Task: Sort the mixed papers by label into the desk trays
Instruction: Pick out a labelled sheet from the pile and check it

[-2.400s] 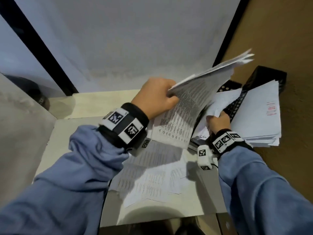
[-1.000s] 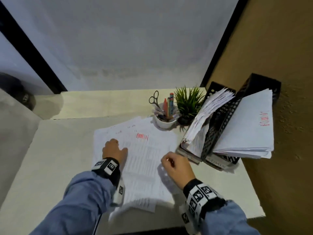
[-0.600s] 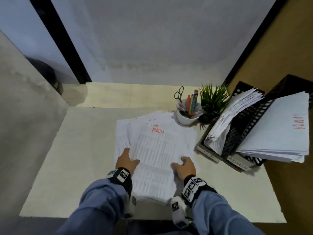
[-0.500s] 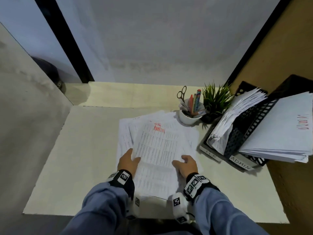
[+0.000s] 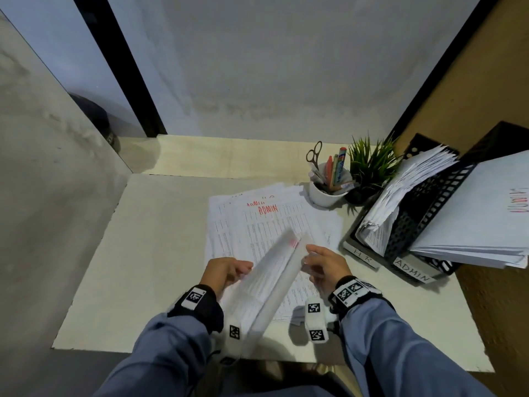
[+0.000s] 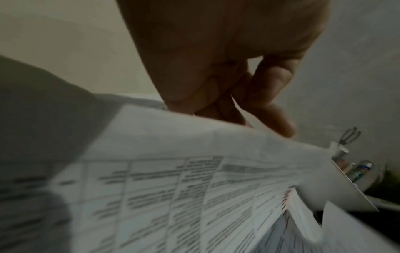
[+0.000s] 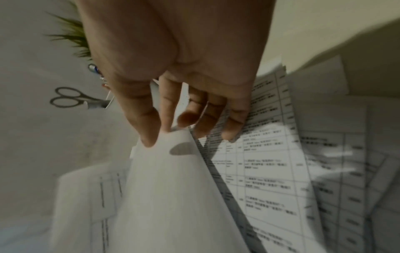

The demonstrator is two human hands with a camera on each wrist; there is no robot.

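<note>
So both hands had hold of the same blurry bundle of white printed sheets (image 5: pixel 269 276), lifted on edge over the loose pile of table-printed papers (image 5: pixel 257 224) on the pale bench (image 5: pixel 160 239). Left hand (image 5: pixel 223 272) gripped its left edge with curled fingers (image 6: pixel 272 89), right hand (image 5: pixel 326 267) pinched the other side, thumb against fingers (image 7: pixel 171 109). Top sheet of the pile said "ADMIN" in red. Over on the right, the black mesh desk trays (image 5: pixel 423 213) were stuffed with paper, front labels reading "HR" and "ADMIN".
</note>
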